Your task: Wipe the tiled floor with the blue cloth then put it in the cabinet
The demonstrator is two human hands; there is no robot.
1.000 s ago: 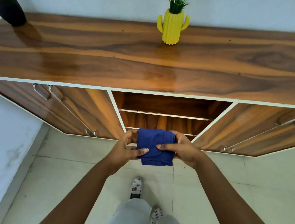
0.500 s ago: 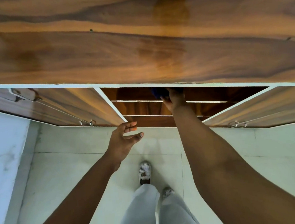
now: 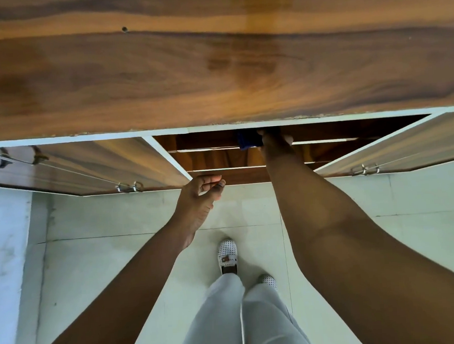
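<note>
Here, at the far left, a pale wall [image 3: 1, 257] runs down beside the tiled floor [image 3: 100, 263]. Above it hangs the left cabinet door [image 3: 84, 169], swung open, its metal handles [image 3: 128, 187] near the lower edge. The cabinet [image 3: 213, 78] top fills the upper half of the view, and its back edge is cut off by the frame.

The left hand [image 3: 199, 193] hovers just in front of the open middle compartment, palm turned inward, fingers loosely curled and holding nothing; its fingertips sit close to the lower shelf [image 3: 237, 175] edge, though contact cannot be made out.

Further right, the blue cloth [image 3: 248, 141] lies on the upper shelf [image 3: 205, 148], mostly hidden under the overhanging top, so only a small dark blue patch shows. The right hand [image 3: 274, 143] reaches into that same compartment, right beside the cloth and touching it. Its fingers are tucked under the top, so whether the grip is closed on the cloth or loose cannot be told.

Below, two spotted white shoes [image 3: 227, 256] and pale trousers [image 3: 232, 323] stand on the floor between the forearms.

At the far right, the other cabinet door [image 3: 397, 147] stands open, with handles [image 3: 364, 169] at its lower edge.
</note>
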